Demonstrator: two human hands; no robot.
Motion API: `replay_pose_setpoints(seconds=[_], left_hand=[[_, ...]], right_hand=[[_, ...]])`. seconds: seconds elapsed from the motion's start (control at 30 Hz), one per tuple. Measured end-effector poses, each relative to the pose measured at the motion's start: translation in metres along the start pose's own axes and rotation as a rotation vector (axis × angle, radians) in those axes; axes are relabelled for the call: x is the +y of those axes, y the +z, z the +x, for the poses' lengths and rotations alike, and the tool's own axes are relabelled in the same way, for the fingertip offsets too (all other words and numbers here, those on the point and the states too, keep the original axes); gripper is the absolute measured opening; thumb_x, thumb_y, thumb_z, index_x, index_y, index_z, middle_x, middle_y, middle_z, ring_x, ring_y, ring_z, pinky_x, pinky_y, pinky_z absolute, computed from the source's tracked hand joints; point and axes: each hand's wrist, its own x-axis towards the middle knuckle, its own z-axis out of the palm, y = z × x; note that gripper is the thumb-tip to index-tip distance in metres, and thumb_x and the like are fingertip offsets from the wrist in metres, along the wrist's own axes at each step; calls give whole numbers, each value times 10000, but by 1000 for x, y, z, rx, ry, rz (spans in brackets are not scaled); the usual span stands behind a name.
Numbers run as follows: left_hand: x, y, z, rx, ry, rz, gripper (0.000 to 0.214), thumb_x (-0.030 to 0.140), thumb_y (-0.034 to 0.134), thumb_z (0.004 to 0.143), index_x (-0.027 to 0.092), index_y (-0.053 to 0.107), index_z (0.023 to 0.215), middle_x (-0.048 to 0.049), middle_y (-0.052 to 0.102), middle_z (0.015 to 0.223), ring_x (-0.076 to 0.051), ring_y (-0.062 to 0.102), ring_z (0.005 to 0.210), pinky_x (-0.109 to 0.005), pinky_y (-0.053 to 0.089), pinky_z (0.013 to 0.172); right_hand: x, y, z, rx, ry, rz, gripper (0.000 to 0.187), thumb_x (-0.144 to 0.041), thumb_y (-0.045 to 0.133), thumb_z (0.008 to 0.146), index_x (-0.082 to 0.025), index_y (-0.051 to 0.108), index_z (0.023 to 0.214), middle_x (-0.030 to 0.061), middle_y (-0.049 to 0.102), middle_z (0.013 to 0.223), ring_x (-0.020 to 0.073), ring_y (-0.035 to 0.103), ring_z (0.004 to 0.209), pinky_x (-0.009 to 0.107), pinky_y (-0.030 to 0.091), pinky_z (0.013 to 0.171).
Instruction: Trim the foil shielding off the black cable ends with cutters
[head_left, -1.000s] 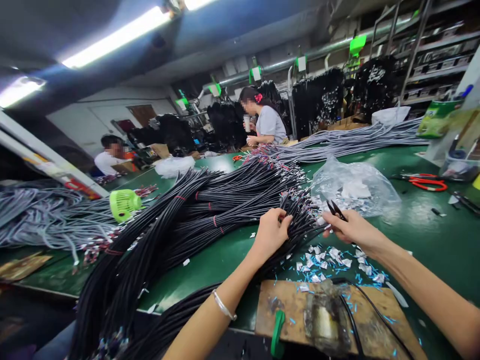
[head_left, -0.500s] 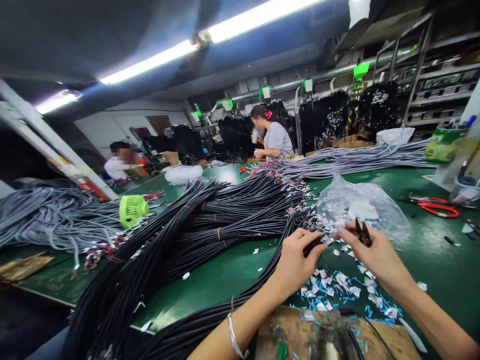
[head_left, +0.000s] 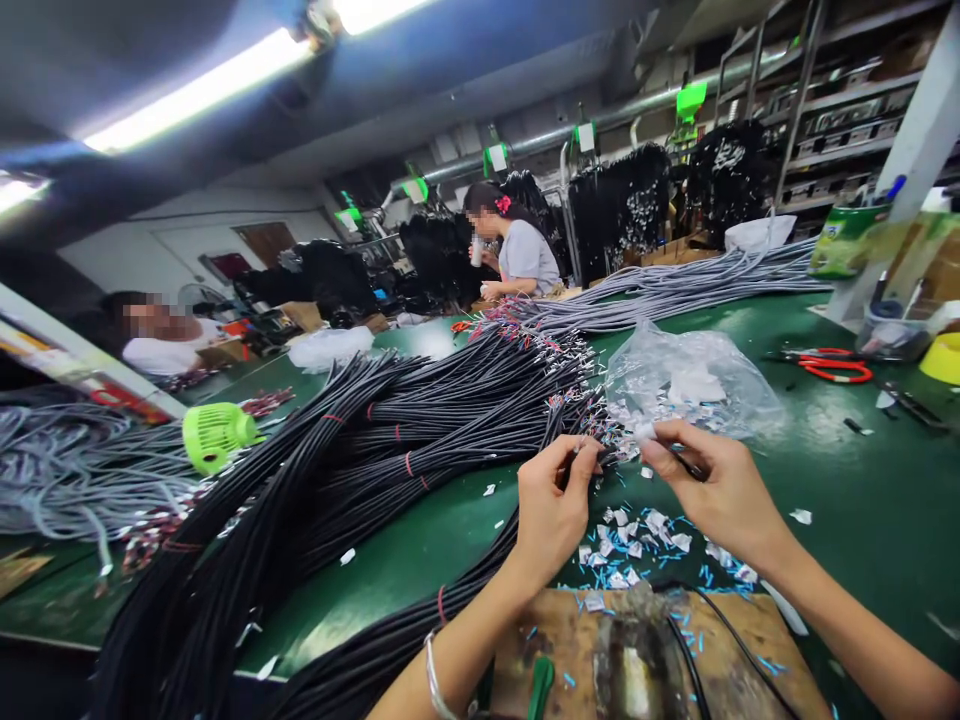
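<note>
My left hand pinches the end of one black cable that runs back toward me over the table edge. My right hand is closed too, with small black snips tucked in the palm and its fingertips pinched at the cable's tip beside the left hand. Under both hands lies a litter of white and blue scraps on the green table. A big pile of black cables fans out to the left.
A clear plastic bag lies just beyond my hands. Red-handled scissors and a yellow dish sit at the right. A wooden board with a tool lies near me. A green fan stands left. Two people sit at the far side.
My left hand drew one cable out of the pile toward me. My right hand came in to meet it, and the snips' tips are now tucked out of sight.
</note>
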Motion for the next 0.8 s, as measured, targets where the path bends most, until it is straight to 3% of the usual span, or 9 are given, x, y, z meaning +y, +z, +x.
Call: replay_pose_setpoints(seconds=[0.13,0.27,0.37,0.5,0.67,0.8], left_hand=[[0,4,-6,-43,94,-60,188,300,569,867,168,701,882,-37,643,782,-150,565,717,-236,427,643],[4,2,-10,6,111,-43,150,296,637,816,173,721,833,-32,614,703,-145,533,640,-243,392,567],[13,0,-14,35,144,49,166,276,616,823,164,712,748,-14,542,591,-132,477,555,-246,334,510],[21,-1,-19,16,205,74,205,268,586,835,161,691,696,-17,521,560,-136,466,536,-256,321,501],[18,1,-24,-75,229,77,243,247,535,869,157,686,702,-26,525,573,-138,470,552,-259,320,519],[15,0,-25,-137,257,19,295,260,494,895,142,678,697,-44,552,606,-141,485,581,-257,330,542]], right_hand=[[-4,0,-3,-81,-24,21,311,-400,488,890,-198,582,674,-14,563,574,124,490,523,235,362,500],[-7,0,-6,-114,-36,28,380,-430,448,909,-196,564,633,-8,538,564,128,459,515,239,331,487],[-6,0,-8,-118,8,98,398,-468,442,907,-191,594,664,7,548,599,137,471,545,238,341,507],[-3,-1,-9,-142,42,143,534,-531,371,916,-180,588,577,-23,403,465,111,348,432,237,274,432],[-3,-6,-8,-142,62,171,461,-559,504,845,-176,554,593,-9,456,561,124,399,542,235,312,502],[2,0,-7,-210,138,247,515,-609,481,831,-177,474,550,-37,375,497,93,322,454,223,258,428]])
